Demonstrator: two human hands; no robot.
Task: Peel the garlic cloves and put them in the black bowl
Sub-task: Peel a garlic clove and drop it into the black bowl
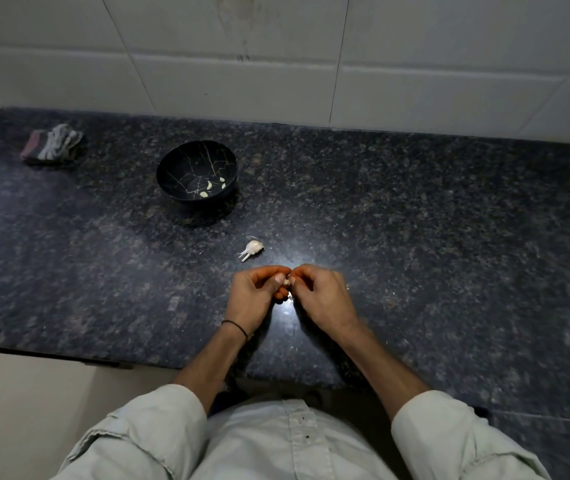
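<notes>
Here, a garlic clove (286, 282) is pinched between left hand (259, 295) and right hand (321, 296).
It is held above the counter (415, 220), likely for skinning; peeled cloves (209, 185) lie in the black bowl (179, 161).

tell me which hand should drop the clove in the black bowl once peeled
Left, probably: the black bowl lies ahead and left of both hands, nearer the left hand; the right hand would cross over.

A folded cloth (51, 145) lies on the dark granite counter (449, 237) below white wall tiles (242, 46).
</notes>
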